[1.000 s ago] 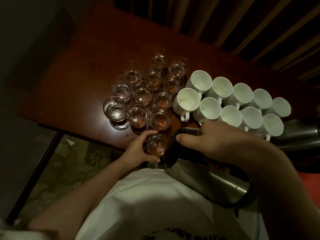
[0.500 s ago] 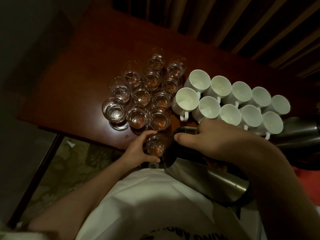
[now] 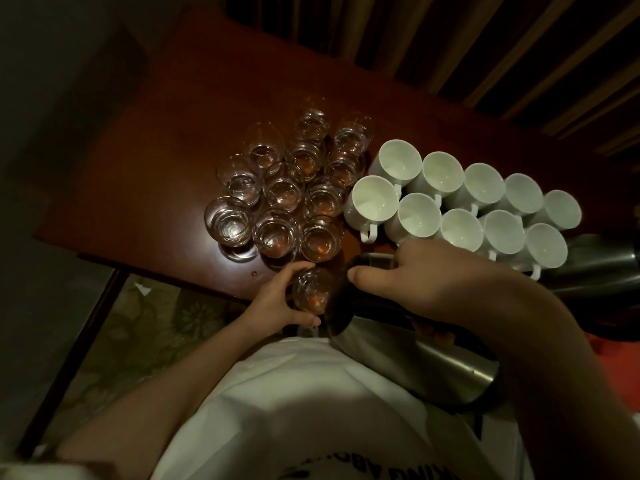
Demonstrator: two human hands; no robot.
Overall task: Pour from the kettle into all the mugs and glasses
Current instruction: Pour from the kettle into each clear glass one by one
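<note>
Our left hand grips a glass at the table edge; our right hand holds the tilted kettle, spout at the glass. Beyond stand glasses and mugs.

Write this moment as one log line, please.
step: pouring | left hand: holds glass | right hand: tilts kettle | mugs: waiting
</note>
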